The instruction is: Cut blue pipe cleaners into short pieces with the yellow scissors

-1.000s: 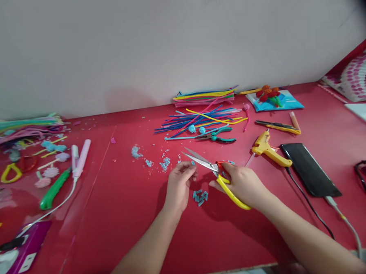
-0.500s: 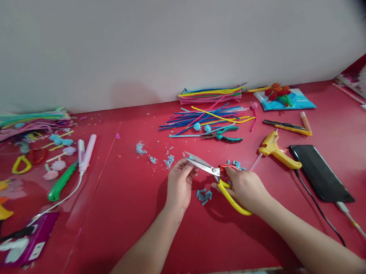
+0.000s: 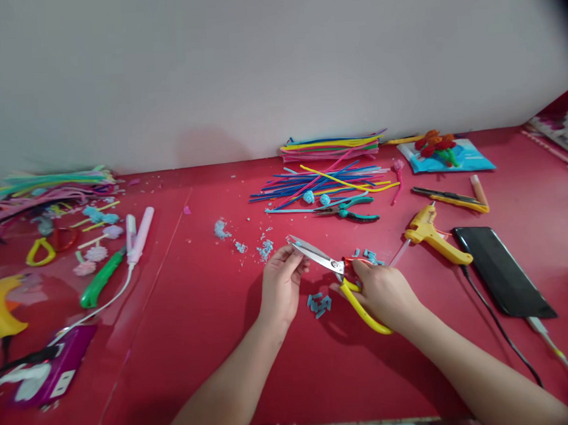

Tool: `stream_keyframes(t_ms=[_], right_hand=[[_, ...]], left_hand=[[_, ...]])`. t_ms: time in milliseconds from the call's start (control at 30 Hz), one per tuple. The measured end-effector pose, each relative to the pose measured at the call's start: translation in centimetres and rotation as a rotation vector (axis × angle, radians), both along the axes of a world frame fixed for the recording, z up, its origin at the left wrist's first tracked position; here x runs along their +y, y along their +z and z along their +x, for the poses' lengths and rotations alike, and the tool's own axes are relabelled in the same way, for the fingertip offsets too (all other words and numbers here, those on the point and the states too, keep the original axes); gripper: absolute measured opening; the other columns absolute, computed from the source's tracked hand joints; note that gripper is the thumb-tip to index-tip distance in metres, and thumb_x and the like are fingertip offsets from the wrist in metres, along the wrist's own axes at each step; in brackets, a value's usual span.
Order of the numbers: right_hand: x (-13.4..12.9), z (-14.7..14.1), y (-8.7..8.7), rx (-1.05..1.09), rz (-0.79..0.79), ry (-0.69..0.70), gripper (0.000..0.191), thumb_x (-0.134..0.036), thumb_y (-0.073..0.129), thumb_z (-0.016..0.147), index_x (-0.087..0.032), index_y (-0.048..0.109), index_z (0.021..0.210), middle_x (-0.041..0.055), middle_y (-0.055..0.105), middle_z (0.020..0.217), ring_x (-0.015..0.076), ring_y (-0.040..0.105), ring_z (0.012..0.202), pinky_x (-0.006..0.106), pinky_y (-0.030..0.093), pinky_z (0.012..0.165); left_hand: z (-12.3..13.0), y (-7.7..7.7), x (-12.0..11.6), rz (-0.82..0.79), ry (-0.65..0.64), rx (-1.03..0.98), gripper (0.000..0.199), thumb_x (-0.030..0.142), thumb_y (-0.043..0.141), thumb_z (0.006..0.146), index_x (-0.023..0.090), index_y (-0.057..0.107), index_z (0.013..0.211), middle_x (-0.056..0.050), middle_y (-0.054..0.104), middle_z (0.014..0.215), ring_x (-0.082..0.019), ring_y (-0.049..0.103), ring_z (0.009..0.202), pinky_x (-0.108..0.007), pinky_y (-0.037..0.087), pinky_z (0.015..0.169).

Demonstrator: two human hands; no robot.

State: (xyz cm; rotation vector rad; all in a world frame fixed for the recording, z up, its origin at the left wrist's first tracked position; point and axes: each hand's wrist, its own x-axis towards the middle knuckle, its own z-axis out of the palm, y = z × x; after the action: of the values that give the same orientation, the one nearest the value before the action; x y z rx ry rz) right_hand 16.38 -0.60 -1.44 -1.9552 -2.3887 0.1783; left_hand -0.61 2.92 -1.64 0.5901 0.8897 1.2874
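Observation:
My right hand (image 3: 387, 293) is wrapped round the scissors (image 3: 369, 319), which have one yellow and one red handle. Their blades point up and left, to the fingertips of my left hand (image 3: 280, 279). Those fingers are pinched by the blade tips on a small light-blue piece of pipe cleaner, mostly hidden. Below the blades lies a group of short blue pipe cleaner pieces (image 3: 319, 304). More cut blue pieces (image 3: 368, 256) lie just beyond my right hand. Blue fluff trimmings (image 3: 265, 249) are scattered past my left hand.
Bundled pipe cleaners (image 3: 331, 148), loose pipe cleaners (image 3: 320, 182) and teal pliers (image 3: 355, 210) lie toward the wall. To the right are a yellow glue gun (image 3: 435, 237) and a black phone (image 3: 501, 271). A pink hair straightener (image 3: 140, 236) and green cutter (image 3: 101, 279) lie left.
The whole view has shifted slightly, so things appear a little farther right. Both hands keep nearly the same pose, with the scissors still at the left fingertips.

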Motion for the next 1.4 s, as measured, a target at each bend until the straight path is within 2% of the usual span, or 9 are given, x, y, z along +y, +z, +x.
stream_keyframes(t_ms=[733,1100,1300,1400], right_hand=[[-0.1,0.0,0.3,-0.013,-0.039,-0.006,0.042,-0.057,0.029,0.079,-0.019,0.045,0.070,0.0033,0.060,0.059,0.0170,0.057,0.053,0.026,0.022,0.047],[0.1,0.1,0.5,0.005,-0.068,-0.042,0.041,-0.057,0.030,0.079,-0.020,0.045,0.068,0.0031,0.059,0.055,0.0159,0.056,0.050,0.024,0.020,0.045],[0.2,0.1,1.2,0.168,-0.045,-0.134,0.034,-0.055,0.041,0.073,-0.021,0.044,0.070,-0.0010,0.052,0.054,0.0130,0.049,0.047,0.022,0.020,0.045],[0.4,0.0,1.3,0.432,-0.086,-0.181,0.030,-0.049,0.047,0.071,-0.020,0.042,0.064,-0.0029,0.044,0.050,0.0106,0.041,0.045,0.022,0.020,0.045]], left_hand=[[-0.1,0.3,0.0,0.000,-0.001,-0.012,0.003,0.014,0.059,0.071,0.014,0.058,0.074,0.001,0.056,0.065,-0.006,0.051,0.058,-0.017,0.039,0.055],[-0.2,0.3,-0.1,0.003,-0.026,-0.012,0.004,0.015,0.059,0.071,0.014,0.058,0.074,0.001,0.056,0.065,-0.006,0.051,0.057,-0.017,0.039,0.054],[0.4,0.3,-0.3,-0.038,-0.116,-0.028,0.008,0.017,0.060,0.070,0.013,0.057,0.075,-0.001,0.057,0.067,-0.008,0.052,0.059,-0.018,0.040,0.055],[0.7,0.4,-0.6,-0.070,-0.179,-0.031,0.009,0.018,0.061,0.069,0.013,0.058,0.076,-0.002,0.058,0.068,-0.009,0.054,0.062,-0.019,0.041,0.056]])
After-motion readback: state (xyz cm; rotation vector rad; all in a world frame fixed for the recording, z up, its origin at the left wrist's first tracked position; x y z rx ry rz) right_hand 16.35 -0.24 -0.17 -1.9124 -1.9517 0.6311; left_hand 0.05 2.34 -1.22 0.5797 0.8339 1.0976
